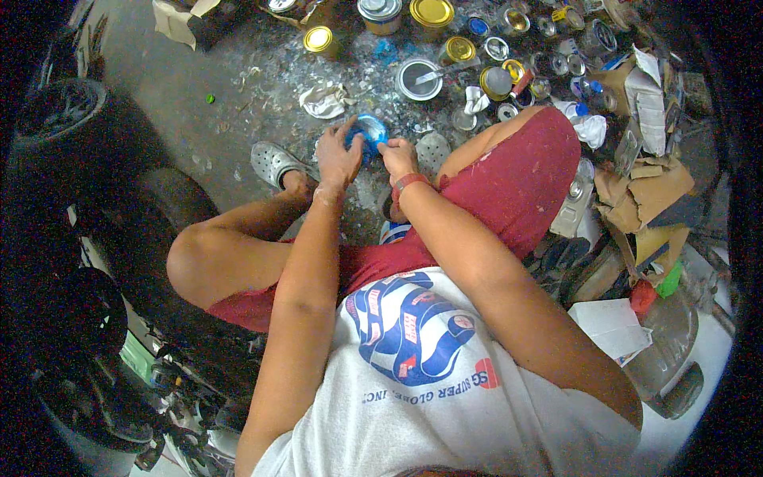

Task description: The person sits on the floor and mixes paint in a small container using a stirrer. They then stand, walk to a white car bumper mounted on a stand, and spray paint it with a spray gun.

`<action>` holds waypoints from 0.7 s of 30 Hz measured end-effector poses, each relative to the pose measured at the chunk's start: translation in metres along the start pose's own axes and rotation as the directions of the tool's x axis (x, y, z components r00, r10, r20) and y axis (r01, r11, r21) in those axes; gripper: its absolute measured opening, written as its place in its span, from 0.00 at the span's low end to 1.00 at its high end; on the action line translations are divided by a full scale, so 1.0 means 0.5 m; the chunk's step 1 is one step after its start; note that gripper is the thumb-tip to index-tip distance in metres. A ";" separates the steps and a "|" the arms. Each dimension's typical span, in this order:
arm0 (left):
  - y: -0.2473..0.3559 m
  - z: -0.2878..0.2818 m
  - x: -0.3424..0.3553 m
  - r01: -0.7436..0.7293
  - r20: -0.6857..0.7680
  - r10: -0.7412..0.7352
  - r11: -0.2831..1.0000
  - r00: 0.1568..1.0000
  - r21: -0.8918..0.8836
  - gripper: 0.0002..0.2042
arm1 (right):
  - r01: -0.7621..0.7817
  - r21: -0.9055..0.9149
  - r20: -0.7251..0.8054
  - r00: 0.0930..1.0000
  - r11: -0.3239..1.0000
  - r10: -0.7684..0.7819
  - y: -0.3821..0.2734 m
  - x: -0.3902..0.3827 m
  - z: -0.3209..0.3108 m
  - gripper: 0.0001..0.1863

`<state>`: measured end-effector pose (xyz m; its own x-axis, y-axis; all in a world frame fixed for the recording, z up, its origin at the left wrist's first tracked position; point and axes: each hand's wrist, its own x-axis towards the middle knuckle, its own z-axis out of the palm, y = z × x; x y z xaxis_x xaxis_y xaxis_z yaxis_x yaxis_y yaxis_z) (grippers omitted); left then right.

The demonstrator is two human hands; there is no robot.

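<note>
A small bright blue, bowl-like thing [371, 126] with a pale, shiny inside sits low between my shins, held from both sides. I cannot make out its exact kind. My left hand [337, 155] curls its fingers over the left rim. Pinched at the right edge of the same blue thing is my right hand [399, 156], with a red band at the wrist. A crumpled white rag [324, 102] lies on the ground just beyond my left hand. Farther off and to the right stands an open paint can [419, 79] with a flat pale tool across its mouth.
Several tins and jars crowd the far right, among them a gold-lidded can [319, 40]. Torn cardboard [645, 191] and scraps pile up at my right. A tyre [60, 119] and dark clutter line the left side. The floor [214, 71] is paint-spattered.
</note>
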<state>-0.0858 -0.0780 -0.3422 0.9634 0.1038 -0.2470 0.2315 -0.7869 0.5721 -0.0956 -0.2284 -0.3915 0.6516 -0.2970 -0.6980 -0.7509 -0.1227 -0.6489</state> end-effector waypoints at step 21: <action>0.099 -0.028 -0.060 -0.037 -0.039 0.026 0.954 0.999 -0.297 0.38 | -0.209 0.267 0.048 0.978 0.941 0.203 -0.064 -0.040 -0.034 0.26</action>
<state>-0.1013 -0.1116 -0.2955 0.9737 0.1069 -0.2012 0.2257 -0.5737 0.7874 -0.0864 -0.2346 -0.3514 0.4899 -0.2697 -0.8290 -0.8140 0.1989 -0.5457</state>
